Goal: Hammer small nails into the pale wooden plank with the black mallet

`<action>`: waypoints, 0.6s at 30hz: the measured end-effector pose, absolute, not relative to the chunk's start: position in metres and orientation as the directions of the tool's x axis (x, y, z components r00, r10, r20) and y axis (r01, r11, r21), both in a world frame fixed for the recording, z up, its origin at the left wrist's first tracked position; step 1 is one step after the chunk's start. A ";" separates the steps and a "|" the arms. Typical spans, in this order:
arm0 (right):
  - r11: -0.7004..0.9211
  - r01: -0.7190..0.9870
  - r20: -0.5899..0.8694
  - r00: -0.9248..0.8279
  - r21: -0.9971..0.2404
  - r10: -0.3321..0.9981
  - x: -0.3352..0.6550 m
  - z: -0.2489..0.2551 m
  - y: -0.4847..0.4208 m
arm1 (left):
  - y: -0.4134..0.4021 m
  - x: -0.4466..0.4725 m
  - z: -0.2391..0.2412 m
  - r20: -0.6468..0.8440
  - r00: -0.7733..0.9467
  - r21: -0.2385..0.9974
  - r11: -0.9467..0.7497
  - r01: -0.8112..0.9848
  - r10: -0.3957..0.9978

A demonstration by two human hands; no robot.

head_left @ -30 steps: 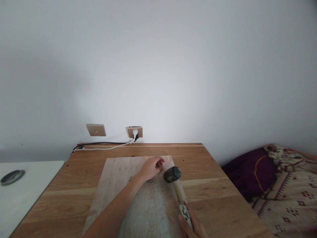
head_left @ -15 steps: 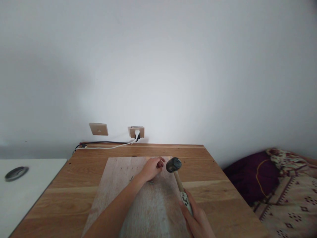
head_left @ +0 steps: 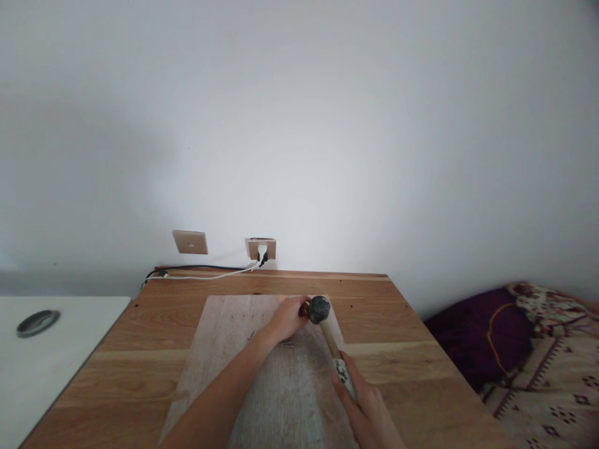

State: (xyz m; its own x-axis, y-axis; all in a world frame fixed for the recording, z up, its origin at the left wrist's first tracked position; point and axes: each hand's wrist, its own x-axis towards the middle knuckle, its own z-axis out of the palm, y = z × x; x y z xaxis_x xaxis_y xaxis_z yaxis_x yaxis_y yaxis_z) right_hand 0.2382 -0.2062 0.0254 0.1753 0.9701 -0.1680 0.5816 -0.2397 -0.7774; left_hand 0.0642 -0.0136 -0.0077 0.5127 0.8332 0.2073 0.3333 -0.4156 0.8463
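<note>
On the wooden table (head_left: 140, 349) lies a pale board (head_left: 224, 337); above it our right hand (head_left: 369, 415) clenches its grip round the hammer (head_left: 330, 340), head against our left hand (head_left: 286, 318), whose grip is pinched closed on something too small to tell.

One hammer (head_left: 327, 333), one board (head_left: 224, 340), one table (head_left: 397, 324), two hands (head_left: 289, 318) (head_left: 367, 411), two wall plates (head_left: 189, 242) (head_left: 262, 249).

Views: you have one only, worn on your head.
Position: it sits above the near edge of the table (head_left: 140, 349).
Direction: it faces forward and a little down; the wall (head_left: 299, 125) fills the upper half.
Nearness: your left hand (head_left: 286, 318) and right hand (head_left: 367, 415) are close, low in the frame.
</note>
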 end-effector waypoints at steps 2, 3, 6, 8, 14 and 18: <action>-0.263 0.582 -0.186 0.190 -0.770 0.964 0.239 0.021 -0.207 | -0.014 0.064 -0.008 0.207 0.513 0.845 -0.417 0.334 0.833; -0.270 0.577 -0.191 0.196 -0.771 0.962 0.239 0.019 -0.208 | -0.014 0.065 -0.008 0.207 0.513 0.844 -0.417 0.336 0.833; -0.247 0.552 -0.175 0.180 -0.796 0.968 0.240 0.017 -0.207 | -0.014 0.064 -0.008 0.209 0.511 0.839 -0.421 0.344 0.834; -0.208 0.551 -0.156 0.139 -0.809 0.978 0.238 0.018 -0.207 | -0.014 0.064 -0.008 0.210 0.514 0.837 -0.425 0.345 0.832; -0.190 0.547 -0.131 0.145 -0.815 0.981 0.232 0.023 -0.205 | -0.014 0.065 -0.006 0.200 0.522 0.831 -0.426 0.359 0.829; -0.207 0.524 -0.158 0.137 -0.826 0.978 0.234 0.020 -0.205 | -0.014 0.065 -0.003 0.183 0.524 0.830 -0.416 0.370 0.832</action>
State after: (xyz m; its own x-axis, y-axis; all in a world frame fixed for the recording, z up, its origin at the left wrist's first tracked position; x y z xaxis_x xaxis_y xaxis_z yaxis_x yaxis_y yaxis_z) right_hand 0.2344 -0.2046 0.0196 0.1372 0.9778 -0.1583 0.5245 -0.2073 -0.8258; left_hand 0.0646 -0.0140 -0.0027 0.5244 0.8316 0.1831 0.3705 -0.4164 0.8302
